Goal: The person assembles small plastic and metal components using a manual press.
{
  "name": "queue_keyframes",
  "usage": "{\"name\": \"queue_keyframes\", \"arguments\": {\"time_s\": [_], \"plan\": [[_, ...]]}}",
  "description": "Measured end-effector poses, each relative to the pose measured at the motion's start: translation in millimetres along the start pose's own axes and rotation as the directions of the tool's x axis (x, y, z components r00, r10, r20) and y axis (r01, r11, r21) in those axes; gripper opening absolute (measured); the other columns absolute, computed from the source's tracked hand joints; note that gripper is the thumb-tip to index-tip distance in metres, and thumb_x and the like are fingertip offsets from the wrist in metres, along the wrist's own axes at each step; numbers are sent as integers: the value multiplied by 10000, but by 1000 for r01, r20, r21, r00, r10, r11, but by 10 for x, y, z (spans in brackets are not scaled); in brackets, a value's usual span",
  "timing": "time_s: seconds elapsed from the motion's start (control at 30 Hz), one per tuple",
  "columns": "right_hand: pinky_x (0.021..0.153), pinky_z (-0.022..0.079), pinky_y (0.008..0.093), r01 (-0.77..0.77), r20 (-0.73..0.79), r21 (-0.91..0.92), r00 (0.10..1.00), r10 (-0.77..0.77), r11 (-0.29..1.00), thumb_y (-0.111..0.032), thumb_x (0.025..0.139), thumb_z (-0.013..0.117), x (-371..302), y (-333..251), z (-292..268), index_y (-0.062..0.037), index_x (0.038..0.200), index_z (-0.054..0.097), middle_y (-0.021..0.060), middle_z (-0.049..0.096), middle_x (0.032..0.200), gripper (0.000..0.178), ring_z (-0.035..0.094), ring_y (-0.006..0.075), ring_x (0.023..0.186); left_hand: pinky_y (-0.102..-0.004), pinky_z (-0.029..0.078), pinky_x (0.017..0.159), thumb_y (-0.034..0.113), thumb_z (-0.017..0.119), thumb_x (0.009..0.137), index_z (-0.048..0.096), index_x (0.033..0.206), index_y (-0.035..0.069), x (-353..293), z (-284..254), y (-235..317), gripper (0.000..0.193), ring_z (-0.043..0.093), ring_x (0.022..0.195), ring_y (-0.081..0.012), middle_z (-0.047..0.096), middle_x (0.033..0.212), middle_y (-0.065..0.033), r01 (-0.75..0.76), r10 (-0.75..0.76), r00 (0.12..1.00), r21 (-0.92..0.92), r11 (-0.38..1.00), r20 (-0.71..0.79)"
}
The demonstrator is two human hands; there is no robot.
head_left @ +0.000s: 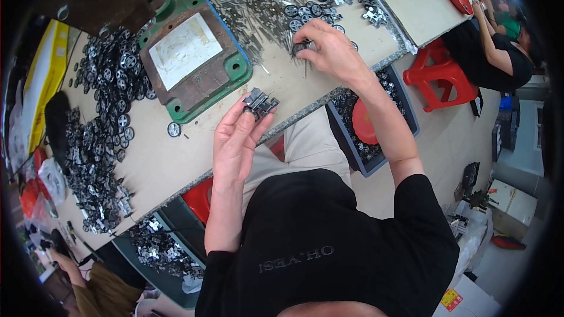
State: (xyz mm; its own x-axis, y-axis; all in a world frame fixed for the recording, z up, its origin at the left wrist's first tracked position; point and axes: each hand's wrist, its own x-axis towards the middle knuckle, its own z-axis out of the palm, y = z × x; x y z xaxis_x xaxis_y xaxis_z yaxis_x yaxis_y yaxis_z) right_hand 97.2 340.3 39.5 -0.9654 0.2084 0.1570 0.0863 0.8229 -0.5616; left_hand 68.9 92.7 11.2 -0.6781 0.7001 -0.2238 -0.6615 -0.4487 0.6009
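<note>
My left hand (235,138) grips a small dark grey plastic toy-car chassis (258,101) near the table's front edge. A thin metal axle sticks out of it. My right hand (335,53) is closed, thumb and fingers pinching a small black wheel (298,49) just above the table, partly hidden by the fingers. Around those fingertips lie thin metal rods (264,17) in a loose heap. Several black wheels with silver spokes (305,12) sit just beyond my right hand.
A green-framed press base (238,66) with a pale plate stands left of centre. Piles of wheels (123,61) and grey parts (94,170) cover the left side. Bins of parts (367,167) flank my legs. A red stool (437,76) and other people are nearby.
</note>
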Motion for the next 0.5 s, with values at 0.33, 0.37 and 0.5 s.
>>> {"name": "queue_keyframes", "arguments": {"time_s": [0.33, 0.37, 0.5], "plan": [[744, 499, 337, 232, -27, -253, 969, -247, 939, 19, 686, 570, -414, -455, 387, -13, 1005, 612, 115, 569, 921, 323, 592, 271, 855, -334, 498, 919, 69, 517, 915, 485, 1210, -56, -35, -4, 3, 321, 586, 1042, -275, 585, 1123, -156, -40, 40, 998, 7, 999, -41], [744, 499, 337, 235, -23, -251, 968, -249, 939, 19, 686, 570, -415, -461, 381, -13, 1005, 612, 115, 569, 921, 323, 592, 271, 855, -330, 501, 915, 67, 518, 915, 487, 1207, -56, -42, -7, 6, 318, 590, 1035, -273, 587, 1119, -154, -40, 41, 998, 10, 999, -45], [737, 485, 347, 155, 68, -120, 987, -148, 981, 2, 735, 593, -371, -448, 295, -20, 1029, 590, 118, 549, 935, 295, 588, 273, 831, -328, 508, 904, 61, 515, 915, 491, 1202, -58, -32, -8, -2, 312, 596, 1021, -269, 590, 1115, -155, -28, 28, 999, 4, 1000, -41]]}}
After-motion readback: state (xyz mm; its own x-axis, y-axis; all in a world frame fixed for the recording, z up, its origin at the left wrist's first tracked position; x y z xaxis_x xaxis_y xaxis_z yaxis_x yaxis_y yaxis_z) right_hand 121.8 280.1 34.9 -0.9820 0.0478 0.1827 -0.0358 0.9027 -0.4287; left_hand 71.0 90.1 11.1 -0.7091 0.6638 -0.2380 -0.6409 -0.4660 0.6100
